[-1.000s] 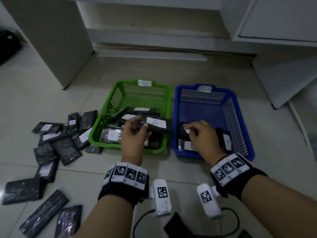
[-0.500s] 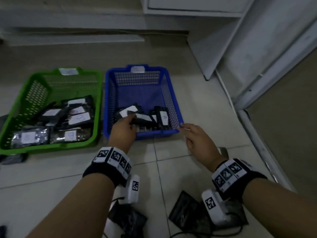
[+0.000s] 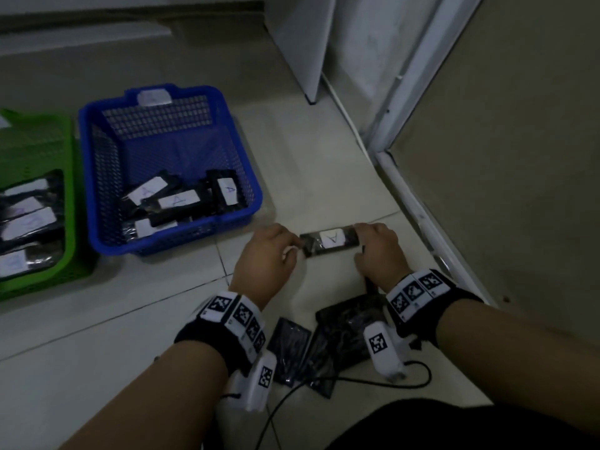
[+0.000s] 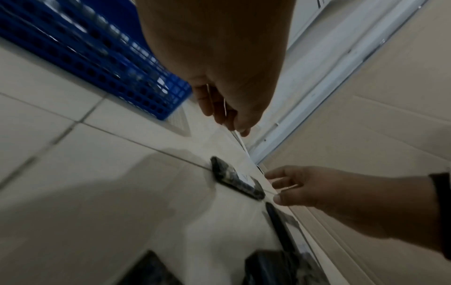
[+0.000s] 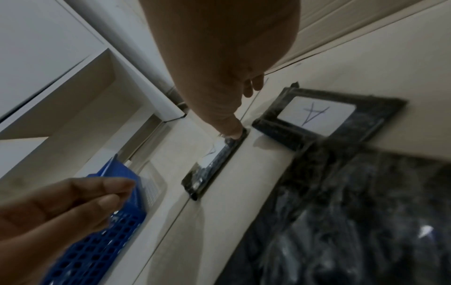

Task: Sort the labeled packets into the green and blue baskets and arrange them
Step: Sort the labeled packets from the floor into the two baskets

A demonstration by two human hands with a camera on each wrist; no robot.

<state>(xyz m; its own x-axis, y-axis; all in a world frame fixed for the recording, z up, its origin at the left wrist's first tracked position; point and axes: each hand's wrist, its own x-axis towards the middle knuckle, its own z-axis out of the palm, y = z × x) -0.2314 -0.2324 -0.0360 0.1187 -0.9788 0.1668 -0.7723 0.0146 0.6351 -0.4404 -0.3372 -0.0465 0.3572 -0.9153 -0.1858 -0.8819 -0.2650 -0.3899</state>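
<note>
A dark packet (image 3: pixel 331 242) with a white label marked A lies flat on the floor tiles, right of the blue basket (image 3: pixel 97 203). My right hand (image 3: pixel 359 243) reaches over its right end, and in the right wrist view one fingertip (image 5: pixel 233 133) touches that end of the packet (image 5: pixel 214 164). My left hand (image 3: pixel 288 251) hovers by the left end with loosely curled fingers, holding nothing; the left wrist view shows this hand (image 4: pixel 224 115) above the packet (image 4: pixel 235 179), apart from it. Several A-labeled packets (image 3: pixel 177 200) lie in the blue basket. The green basket (image 3: pixel 69 196) at far left holds labeled packets (image 3: pixel 29 219).
More dark packets (image 3: pixel 350 329) lie heaped on the floor under my wrists, one of them labeled A (image 5: pixel 317 113). A black cable (image 3: pixel 357 381) runs beneath them. A white cabinet panel (image 3: pixel 305 43) and a door frame (image 3: pixel 418 203) bound the floor on the right.
The view has swung right. My left hand has left the blue basket, and both hands have come down to a packet on the floor right of that basket.
</note>
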